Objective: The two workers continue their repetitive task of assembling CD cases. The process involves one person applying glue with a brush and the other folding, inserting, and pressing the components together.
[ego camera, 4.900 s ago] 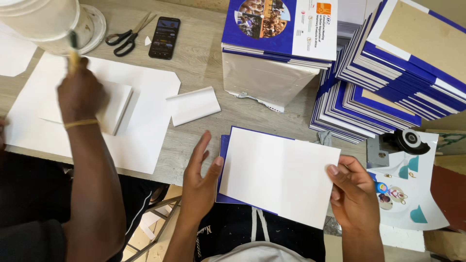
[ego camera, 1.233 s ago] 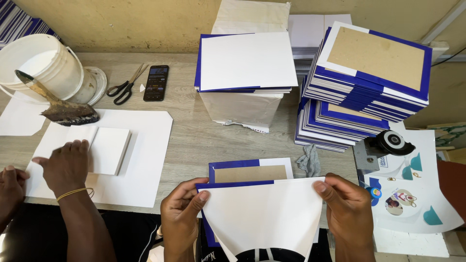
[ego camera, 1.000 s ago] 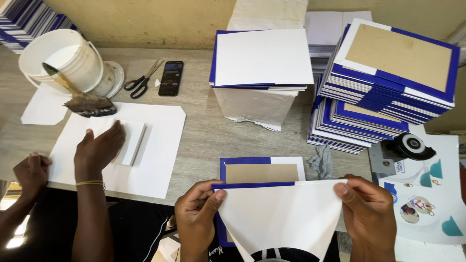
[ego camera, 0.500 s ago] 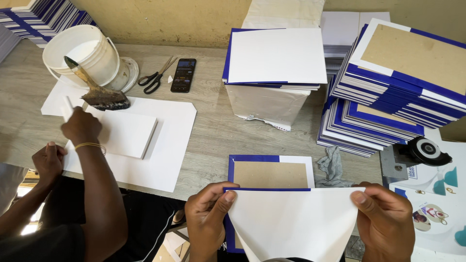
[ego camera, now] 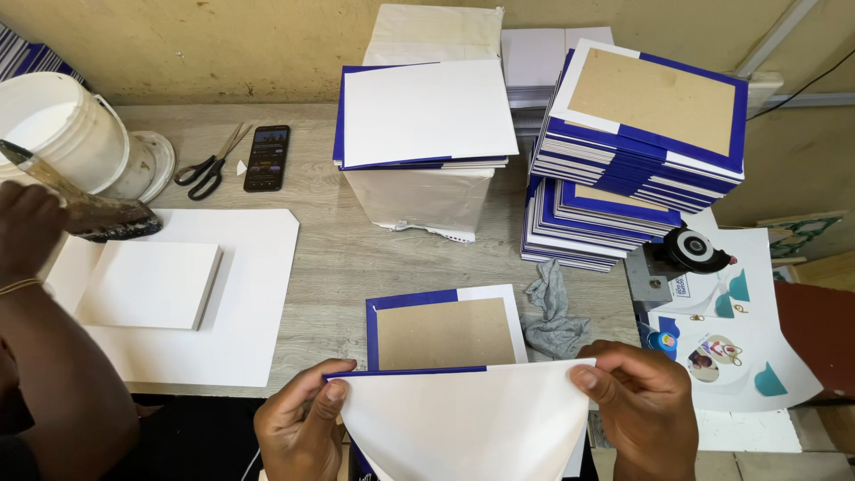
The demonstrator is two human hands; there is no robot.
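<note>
Both hands are pinching the top corners of a white sheet (ego camera: 463,423) at the bottom of the frame, left hand (ego camera: 303,423) and right hand (ego camera: 646,414) well apart, holding it taut just over the blue cover (ego camera: 443,331). To do this well, I'd say keep the top edge level and square to the cover's board. Upper left, a white bucket (ego camera: 67,134); a co-worker's brush (ego camera: 93,212) leans at it, contents not visible.
</note>
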